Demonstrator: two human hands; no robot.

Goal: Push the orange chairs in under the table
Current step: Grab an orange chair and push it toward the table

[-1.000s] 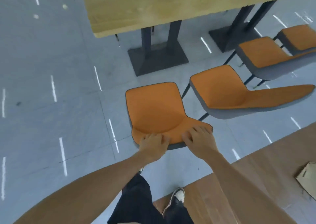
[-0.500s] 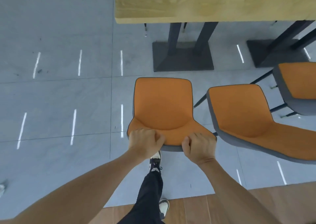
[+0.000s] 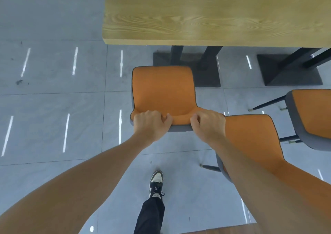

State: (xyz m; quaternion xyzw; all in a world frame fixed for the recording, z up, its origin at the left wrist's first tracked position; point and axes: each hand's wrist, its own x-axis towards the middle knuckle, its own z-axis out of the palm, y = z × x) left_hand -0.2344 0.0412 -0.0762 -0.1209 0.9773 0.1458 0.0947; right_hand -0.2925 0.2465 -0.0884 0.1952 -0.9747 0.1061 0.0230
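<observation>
Left hand and right hand both curled tight over backrest top of orange chair; seat front short of tabletop edge.

Canteen-like hall: long table, orange chairs.

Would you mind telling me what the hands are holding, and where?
Both the left hand and right hand grip the top edge of the backrest of the nearest orange padded chair.
</observation>
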